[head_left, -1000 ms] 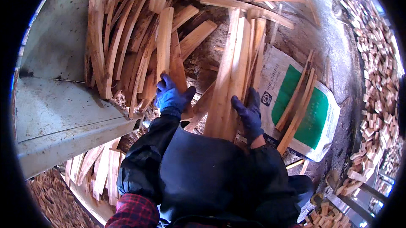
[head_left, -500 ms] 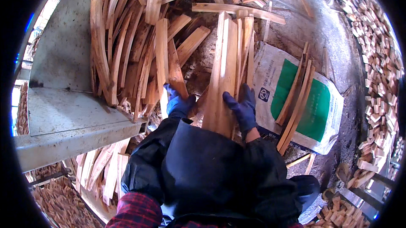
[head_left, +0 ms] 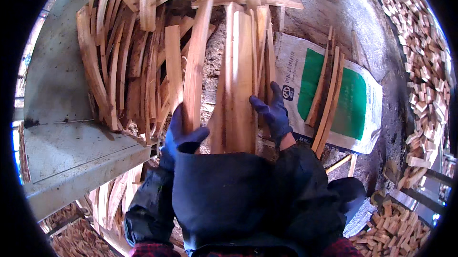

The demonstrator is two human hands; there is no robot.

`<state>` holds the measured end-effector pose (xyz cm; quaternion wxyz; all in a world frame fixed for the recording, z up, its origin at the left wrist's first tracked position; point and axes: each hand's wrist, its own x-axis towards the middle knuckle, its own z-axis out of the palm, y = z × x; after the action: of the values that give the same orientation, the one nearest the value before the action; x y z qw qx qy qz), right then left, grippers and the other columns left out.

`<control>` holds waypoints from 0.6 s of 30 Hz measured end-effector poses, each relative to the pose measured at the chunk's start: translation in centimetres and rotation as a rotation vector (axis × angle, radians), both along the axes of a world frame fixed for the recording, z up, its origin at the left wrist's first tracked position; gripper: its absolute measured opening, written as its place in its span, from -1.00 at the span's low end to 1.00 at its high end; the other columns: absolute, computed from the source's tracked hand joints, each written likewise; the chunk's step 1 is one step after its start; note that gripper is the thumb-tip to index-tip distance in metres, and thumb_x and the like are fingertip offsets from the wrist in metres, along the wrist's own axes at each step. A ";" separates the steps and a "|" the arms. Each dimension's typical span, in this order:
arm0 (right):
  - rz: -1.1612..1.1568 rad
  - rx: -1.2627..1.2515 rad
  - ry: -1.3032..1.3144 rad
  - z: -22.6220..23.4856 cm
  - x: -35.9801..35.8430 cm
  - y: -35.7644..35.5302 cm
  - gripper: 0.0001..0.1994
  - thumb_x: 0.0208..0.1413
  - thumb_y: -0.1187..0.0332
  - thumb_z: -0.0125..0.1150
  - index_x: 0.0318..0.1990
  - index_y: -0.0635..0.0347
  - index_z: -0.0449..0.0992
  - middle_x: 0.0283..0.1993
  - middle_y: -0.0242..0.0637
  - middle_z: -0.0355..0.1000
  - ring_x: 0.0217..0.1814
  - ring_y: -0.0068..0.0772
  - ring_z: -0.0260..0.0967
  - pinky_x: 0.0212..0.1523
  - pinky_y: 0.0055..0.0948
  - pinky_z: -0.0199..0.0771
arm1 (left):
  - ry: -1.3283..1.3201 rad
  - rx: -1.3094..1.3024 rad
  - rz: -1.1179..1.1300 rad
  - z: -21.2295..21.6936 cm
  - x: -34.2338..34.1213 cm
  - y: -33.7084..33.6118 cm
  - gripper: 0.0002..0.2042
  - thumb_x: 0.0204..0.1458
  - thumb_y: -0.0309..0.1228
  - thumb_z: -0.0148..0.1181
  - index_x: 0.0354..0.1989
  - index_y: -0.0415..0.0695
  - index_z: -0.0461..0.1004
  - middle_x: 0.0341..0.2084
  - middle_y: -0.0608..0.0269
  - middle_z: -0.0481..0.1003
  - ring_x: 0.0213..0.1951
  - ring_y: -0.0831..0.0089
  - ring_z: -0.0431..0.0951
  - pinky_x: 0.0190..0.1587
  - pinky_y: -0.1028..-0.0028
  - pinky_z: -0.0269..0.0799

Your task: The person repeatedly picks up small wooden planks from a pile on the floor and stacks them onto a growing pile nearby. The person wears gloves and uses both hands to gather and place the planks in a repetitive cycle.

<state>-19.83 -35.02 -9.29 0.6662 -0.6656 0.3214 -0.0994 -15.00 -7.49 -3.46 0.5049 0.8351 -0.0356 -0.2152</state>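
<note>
My left hand, in a blue glove, is closed around the near end of a long wooden slat, thumb on its right and fingers on its left. Another slat lies just left of it, by the fingertips. In front of me several slats lie lengthwise side by side as a bundle. My right hand, also blue-gloved, rests at the bundle's right side with thumb and forefinger spread over the narrow slats. The near end of the bundle is hidden behind my dark apron.
A heap of curved slats leans by a grey metal bench at left. One slat lies crosswise beyond the bundle. On the right, a white and green sack has a few slats on it. Stacked wood blocks line the far right.
My left hand has drawn a slat out of the heap, now straighter and nearer the bundle. My right hand stays by the bundle, its fingers spread wider. The whole view has shifted.
</note>
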 end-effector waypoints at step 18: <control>0.061 -0.280 0.175 -0.1 -1.7 0.3 -0.48 -0.01 0.25 0.38 0.06 0.38 0.44 0.02 -0.08 0.47 0.02 -0.35 0.43 0.04 -0.38 0.43 | 0.361 -0.267 -0.125 -9.3 5.7 1.0 -0.32 0.08 -0.12 0.25 0.26 -0.29 0.15 0.01 0.11 0.45 -0.01 0.38 0.47 0.11 0.34 0.37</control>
<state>-21.55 -34.72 -9.39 0.5391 -0.7674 0.3409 -0.0646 -9.29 -6.53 -12.72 0.5948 0.7051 -0.0245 -0.3852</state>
